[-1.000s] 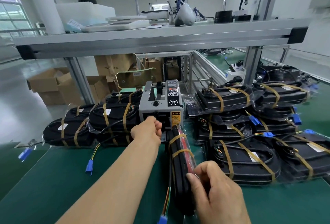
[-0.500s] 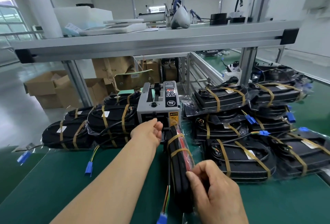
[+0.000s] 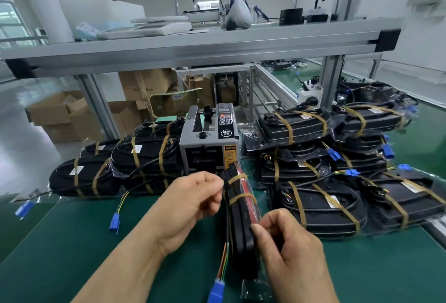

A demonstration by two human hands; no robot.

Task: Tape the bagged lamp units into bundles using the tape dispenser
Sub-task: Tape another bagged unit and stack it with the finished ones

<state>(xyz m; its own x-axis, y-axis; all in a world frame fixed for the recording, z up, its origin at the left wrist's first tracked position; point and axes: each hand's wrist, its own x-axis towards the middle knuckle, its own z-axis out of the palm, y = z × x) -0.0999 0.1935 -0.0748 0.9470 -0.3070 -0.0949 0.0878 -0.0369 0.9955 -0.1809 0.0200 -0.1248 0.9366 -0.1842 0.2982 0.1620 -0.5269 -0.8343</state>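
lamp bundle point(image 3: 240, 228) upright on edge, 2 tape bands point(image 3: 237, 178) on | right hand point(image 3: 294, 254) fingers clamped round near end | left hand point(image 3: 193, 203) fingers curled, contents cannot tell | judged stiff, bag slick: grip flanks

Black bagged lamp bundle point(image 3: 242, 215) stands on edge before grey tape dispenser point(image 3: 208, 143).
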